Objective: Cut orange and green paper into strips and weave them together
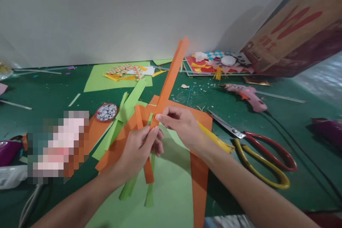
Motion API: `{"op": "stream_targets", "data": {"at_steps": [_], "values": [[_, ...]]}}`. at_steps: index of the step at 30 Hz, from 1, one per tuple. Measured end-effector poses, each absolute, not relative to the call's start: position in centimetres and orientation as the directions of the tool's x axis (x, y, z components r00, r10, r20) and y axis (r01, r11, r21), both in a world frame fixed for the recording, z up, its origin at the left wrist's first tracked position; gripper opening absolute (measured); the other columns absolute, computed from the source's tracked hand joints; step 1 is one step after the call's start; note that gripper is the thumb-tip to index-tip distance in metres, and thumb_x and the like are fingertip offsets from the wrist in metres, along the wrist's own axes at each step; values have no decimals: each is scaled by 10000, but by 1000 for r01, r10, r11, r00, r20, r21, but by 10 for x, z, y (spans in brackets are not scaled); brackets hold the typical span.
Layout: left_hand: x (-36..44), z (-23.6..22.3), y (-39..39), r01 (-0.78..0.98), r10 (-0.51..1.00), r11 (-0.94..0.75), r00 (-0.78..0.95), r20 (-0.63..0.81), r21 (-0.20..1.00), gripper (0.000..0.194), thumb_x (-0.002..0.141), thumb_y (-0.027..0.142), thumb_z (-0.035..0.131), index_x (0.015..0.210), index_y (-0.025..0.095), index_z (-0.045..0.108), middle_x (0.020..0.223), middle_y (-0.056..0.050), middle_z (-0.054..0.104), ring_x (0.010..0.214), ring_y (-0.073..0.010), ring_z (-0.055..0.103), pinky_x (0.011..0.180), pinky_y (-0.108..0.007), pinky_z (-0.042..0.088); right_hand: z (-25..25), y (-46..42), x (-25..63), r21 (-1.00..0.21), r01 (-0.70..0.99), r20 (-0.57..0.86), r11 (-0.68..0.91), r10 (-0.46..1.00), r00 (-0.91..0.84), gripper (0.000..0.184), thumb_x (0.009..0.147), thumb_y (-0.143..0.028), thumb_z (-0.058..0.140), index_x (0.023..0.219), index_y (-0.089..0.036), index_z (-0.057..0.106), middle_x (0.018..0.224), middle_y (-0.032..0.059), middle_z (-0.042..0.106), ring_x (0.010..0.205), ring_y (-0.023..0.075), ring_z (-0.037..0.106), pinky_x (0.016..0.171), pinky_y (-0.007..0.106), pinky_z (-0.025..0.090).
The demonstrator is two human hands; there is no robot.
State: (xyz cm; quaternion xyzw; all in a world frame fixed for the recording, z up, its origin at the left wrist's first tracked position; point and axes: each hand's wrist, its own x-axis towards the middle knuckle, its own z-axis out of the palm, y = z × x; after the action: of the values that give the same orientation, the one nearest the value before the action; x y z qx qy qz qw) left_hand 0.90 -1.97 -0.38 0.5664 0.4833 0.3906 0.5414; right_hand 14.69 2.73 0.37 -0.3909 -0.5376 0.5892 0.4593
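Observation:
A long orange paper strip [172,74], creased lengthwise, rises at a slant from between my hands. My left hand [139,148] is closed, pinching its lower end between thumb and fingers. From the right, my right hand [184,126] pinches the same strip a little higher. Under and beside my hands lie a shorter orange strip [148,171], several green paper strips [135,98], a light green sheet [171,192] and orange sheets [199,181]. My palms hide part of the strips, and some fingertips are covered.
Scissors [242,135] with red and yellow handles lie at right, near a pink glue gun [248,96] with a cord. A round dish [107,112] of small pieces stands at left. Behind are a paper bag [296,32], decorated craft pieces [221,64] and a white wall [120,14].

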Motion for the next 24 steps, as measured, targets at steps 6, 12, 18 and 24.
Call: {"op": "stream_targets", "data": {"at_steps": [6, 12, 18, 24], "values": [[8, -4, -19, 160, 967, 63, 236, -100, 985, 304, 902, 355, 419, 680, 174, 521, 498, 24, 580, 444, -82, 546, 469, -180, 442, 5, 27, 148, -995, -98, 28, 7, 977, -213, 327, 685, -351, 668, 496, -184, 459, 478, -68, 370, 469, 59, 289, 469, 249, 244], [8, -3, -20, 194, 966, 63, 234, -109, 979, 326, 900, 380, 406, 665, 179, 509, 466, 28, 564, 412, -83, 522, 406, -171, 382, 5, 27, 149, -994, -105, 29, 8, 979, -200, 316, 692, -319, 656, 495, -181, 450, 488, -72, 370, 468, 55, 277, 469, 244, 243], [8, -1, -18, 217, 968, 56, 227, -107, 974, 327, 890, 379, 425, 661, 176, 539, 458, 22, 582, 406, -87, 533, 404, -176, 379, 6, 27, 148, -998, -69, 16, 2, 978, -207, 327, 697, -336, 651, 497, -182, 443, 495, -68, 373, 475, 59, 273, 472, 249, 239], [4, -2, -20, 182, 960, 8, 274, -58, 983, 387, 893, 427, 405, 689, 158, 594, 554, -19, 631, 484, -119, 585, 504, -228, 460, 4, 29, 153, -997, -65, -20, -40, 957, -290, 330, 701, -380, 655, 522, -181, 462, 493, -72, 362, 470, 58, 275, 475, 251, 223]]}}
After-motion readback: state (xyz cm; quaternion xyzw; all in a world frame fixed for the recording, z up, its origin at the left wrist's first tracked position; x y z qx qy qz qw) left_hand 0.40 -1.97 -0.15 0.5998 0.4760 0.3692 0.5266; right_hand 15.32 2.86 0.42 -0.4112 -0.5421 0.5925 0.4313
